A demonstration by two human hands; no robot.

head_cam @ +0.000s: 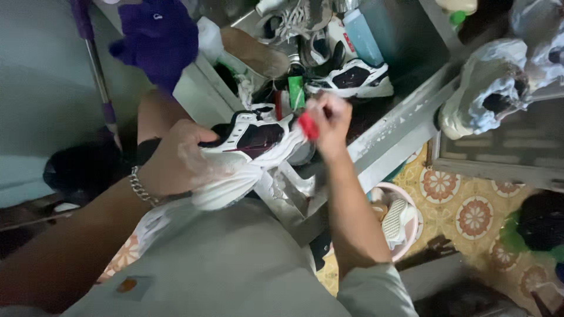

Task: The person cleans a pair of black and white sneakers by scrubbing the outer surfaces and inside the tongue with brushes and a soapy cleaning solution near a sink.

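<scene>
Left hand (pixel 176 159) grips white sneaker (pixel 249 144); right hand (pixel 330 120) clenches red brush (pixel 308 125); blue bottle (pixel 362 36) behind.

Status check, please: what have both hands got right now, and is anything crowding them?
Left hand gripping white-and-dark sneaker. Right hand holding small red brush at its toe. More shoes piled just behind in the metal sink.

The person wears a light grey garment, its short sleeves ending above the elbows and leaving both forearms bare. A silver chain bracelet (pixel 140 186) circles the wrist just behind the fingers (pixel 194 138) of the left hand (pixel 176 158). The right hand (pixel 330 120) has no ring or band.
</scene>
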